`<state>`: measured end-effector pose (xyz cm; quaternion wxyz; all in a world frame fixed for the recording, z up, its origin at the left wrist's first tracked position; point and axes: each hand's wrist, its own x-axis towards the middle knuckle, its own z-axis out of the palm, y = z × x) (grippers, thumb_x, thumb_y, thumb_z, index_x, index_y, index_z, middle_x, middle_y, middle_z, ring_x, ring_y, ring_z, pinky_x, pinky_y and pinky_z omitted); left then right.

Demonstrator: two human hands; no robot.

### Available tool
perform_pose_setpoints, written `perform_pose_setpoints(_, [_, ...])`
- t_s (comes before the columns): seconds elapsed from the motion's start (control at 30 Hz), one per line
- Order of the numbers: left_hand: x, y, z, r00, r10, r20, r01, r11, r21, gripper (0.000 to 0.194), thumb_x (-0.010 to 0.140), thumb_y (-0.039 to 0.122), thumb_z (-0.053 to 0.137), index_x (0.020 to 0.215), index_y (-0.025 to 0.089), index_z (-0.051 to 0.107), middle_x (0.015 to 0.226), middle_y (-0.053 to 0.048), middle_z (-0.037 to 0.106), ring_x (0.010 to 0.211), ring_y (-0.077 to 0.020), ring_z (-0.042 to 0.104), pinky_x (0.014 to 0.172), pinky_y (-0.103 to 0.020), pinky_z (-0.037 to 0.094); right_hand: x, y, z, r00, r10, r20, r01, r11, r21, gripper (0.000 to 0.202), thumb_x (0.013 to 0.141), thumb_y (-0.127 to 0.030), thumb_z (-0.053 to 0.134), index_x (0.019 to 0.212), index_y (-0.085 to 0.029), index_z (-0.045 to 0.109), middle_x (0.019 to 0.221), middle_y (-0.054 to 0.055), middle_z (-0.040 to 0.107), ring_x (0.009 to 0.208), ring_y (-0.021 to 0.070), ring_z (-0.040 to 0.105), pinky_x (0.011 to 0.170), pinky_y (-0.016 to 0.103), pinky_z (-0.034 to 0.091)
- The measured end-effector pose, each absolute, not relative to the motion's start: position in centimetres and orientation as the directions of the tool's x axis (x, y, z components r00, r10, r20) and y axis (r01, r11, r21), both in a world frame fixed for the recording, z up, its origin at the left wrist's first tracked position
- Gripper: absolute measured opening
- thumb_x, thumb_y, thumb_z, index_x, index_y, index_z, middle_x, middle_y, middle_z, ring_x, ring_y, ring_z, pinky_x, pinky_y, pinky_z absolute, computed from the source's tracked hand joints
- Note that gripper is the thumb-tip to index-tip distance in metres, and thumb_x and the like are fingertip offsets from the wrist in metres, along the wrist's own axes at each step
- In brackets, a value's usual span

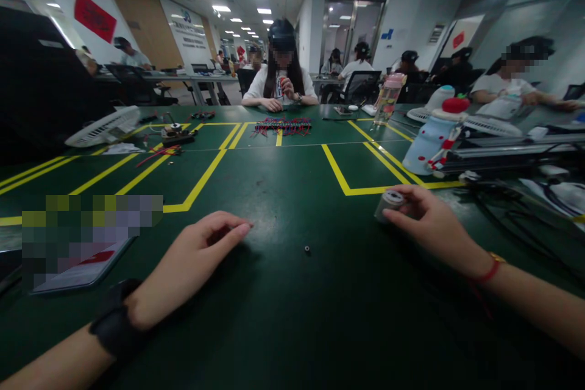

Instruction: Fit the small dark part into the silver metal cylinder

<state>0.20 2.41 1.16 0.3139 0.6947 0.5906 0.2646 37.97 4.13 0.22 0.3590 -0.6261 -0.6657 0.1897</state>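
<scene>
My right hand [423, 214] has its thumb and fingers around a short grey cylinder [381, 212] with a ring-shaped top, upright at the table surface. Over the green table, my left hand [210, 241] is closed in a pinch. Thumb and forefinger meet at their tips, and whatever may be between them is too small to make out. A tiny dark metal ring-like part [307, 250] lies on the table between my two hands, touching neither.
Yellow tape [336, 169] marks the green table [283, 329]. Red and blue wired parts [282, 127] lie ahead, near a seated person [280, 82]. A light-blue bottle [425, 143] and black cables [512, 219] are right; a white fan [107, 126] and a partly blurred flat object [86, 256] are left.
</scene>
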Motion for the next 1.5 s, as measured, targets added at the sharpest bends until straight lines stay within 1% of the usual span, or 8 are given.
perform_pose_setpoints(0.27, [-2.4,2.2,0.4,0.04,0.993,-0.111,0.628,0.061,0.776,0.038,0.086,0.053,0.048,0.103,0.022,0.063,0.079,0.001,0.056,0.075,-0.0165,0.052,0.067,-0.025,0.039,47.9,3.4,-1.6,0.322,0.874,0.364,0.862,-0.111,-0.494,0.057,0.067,-0.05,0.065,0.11,-0.014,0.056,0.097,0.012,0.064,0.077,0.0208,0.062,0.067,0.035,0.05])
perform_pose_setpoints(0.4, [-1.5,2.0,1.2,0.043,0.993,-0.113,0.66,0.056,0.749,0.04,0.086,0.054,0.047,0.1,0.019,0.063,0.077,0.002,0.055,0.075,-0.0164,0.051,0.068,-0.026,0.037,45.3,2.9,-1.1,-0.022,0.737,0.675,0.979,0.155,-0.136,0.063,0.069,-0.05,0.065,0.119,-0.013,0.052,0.121,0.016,0.055,0.114,0.0295,0.05,0.099,0.046,0.036])
perform_pose_setpoints(0.47, [-1.6,2.0,1.1,0.038,0.993,-0.114,0.663,0.06,0.746,0.041,0.086,0.055,0.046,0.1,0.02,0.062,0.076,0.003,0.054,0.074,-0.0163,0.051,0.067,-0.026,0.037,41.9,2.6,-0.5,-0.265,0.726,0.635,0.928,0.371,-0.037,0.051,0.074,-0.044,0.063,0.117,-0.017,0.055,0.123,0.012,0.054,0.118,0.0266,0.047,0.103,0.046,0.032])
perform_pose_setpoints(0.63, [-2.4,2.3,0.1,0.046,0.993,-0.113,0.658,0.055,0.751,0.04,0.088,0.056,0.044,0.1,0.022,0.061,0.078,0.003,0.055,0.075,-0.0162,0.051,0.068,-0.026,0.037,31.3,2.7,-0.1,-0.572,0.767,0.291,0.72,0.639,-0.271,0.041,0.083,-0.046,0.056,0.117,-0.025,0.061,0.122,0.006,0.055,0.111,0.0204,0.048,0.094,0.039,0.04])
perform_pose_setpoints(0.83, [-2.9,2.4,-0.7,0.036,0.995,-0.089,0.667,0.043,0.744,0.04,0.088,0.057,0.042,0.1,0.024,0.062,0.075,0.004,0.053,0.072,-0.0159,0.051,0.067,-0.027,0.036,27.7,3.9,0.0,-0.604,0.755,0.256,0.644,0.651,-0.401,0.022,0.087,-0.038,0.053,0.092,-0.024,0.069,0.099,0.002,0.064,0.093,0.0146,0.054,0.083,0.033,0.043])
perform_pose_setpoints(1.0, [-2.7,2.3,-0.5,0.034,0.997,-0.076,0.666,0.034,0.745,0.04,0.087,0.058,0.042,0.097,0.025,0.062,0.076,0.004,0.055,0.072,-0.0165,0.052,0.067,-0.027,0.036,36.1,4.1,2.4,-0.392,0.782,0.484,0.825,0.531,-0.191,0.022,0.087,-0.035,0.051,0.098,-0.021,0.066,0.102,0.005,0.064,0.097,0.0161,0.057,0.088,0.033,0.044])
perform_pose_setpoints(1.13, [-2.4,2.2,-0.3,0.033,0.996,-0.081,0.672,0.038,0.739,0.04,0.086,0.059,0.044,0.094,0.024,0.063,0.077,0.004,0.057,0.073,-0.0168,0.053,0.068,-0.026,0.037,44.5,4.4,3.8,-0.218,0.867,0.448,0.974,0.224,0.041,0.027,0.085,-0.038,0.051,0.099,-0.02,0.066,0.105,0.007,0.065,0.095,0.0186,0.059,0.086,0.033,0.043])
perform_pose_setpoints(1.5, [-2.8,2.4,-0.7,0.065,0.996,-0.064,0.678,0.003,0.735,0.036,0.086,0.055,0.045,0.093,0.026,0.064,0.083,0.002,0.06,0.076,-0.0167,0.054,0.071,-0.025,0.038,50.3,4.5,4.7,0.242,0.958,0.156,0.97,-0.239,-0.042,0.047,0.076,-0.067,0.047,0.1,-0.034,0.07,0.099,0.0,0.07,0.082,0.0193,0.062,0.071,0.031,0.044])
